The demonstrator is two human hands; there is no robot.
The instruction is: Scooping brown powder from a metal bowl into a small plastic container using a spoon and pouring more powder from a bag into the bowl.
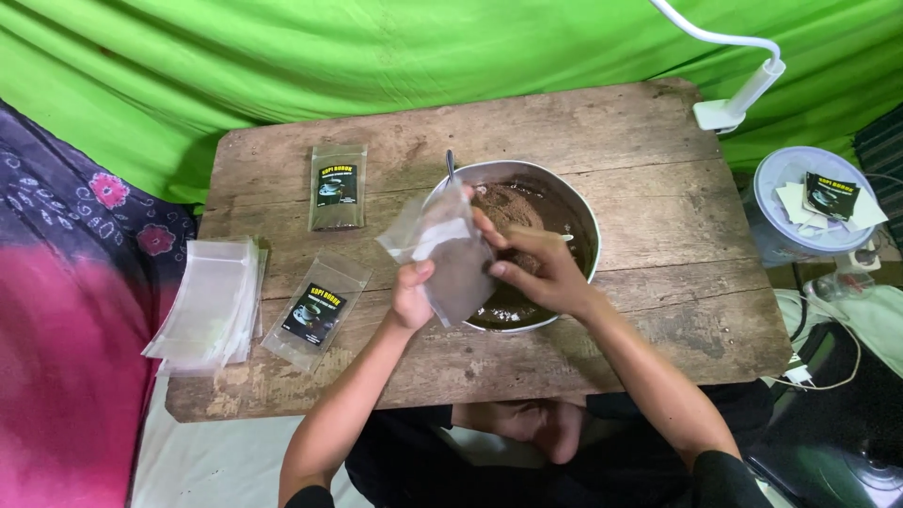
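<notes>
Hands meet over the metal bowl [574, 221] of brown powder on the wooden bench [649, 160]. The left hand [412, 293] pinches a clear plastic pouch [450, 252] by its lower edge; the right hand [538, 268] grips the pouch's side, fingers curled. A filled pouch [338, 188], a labelled empty pouch [315, 313] and a stack of clear pouches [212, 303] lie left of the bowl.

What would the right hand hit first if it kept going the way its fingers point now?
The right hand points left at the clear pouch, which its fingers already touch; beyond it is the left hand. Depth is hard to judge.
</notes>
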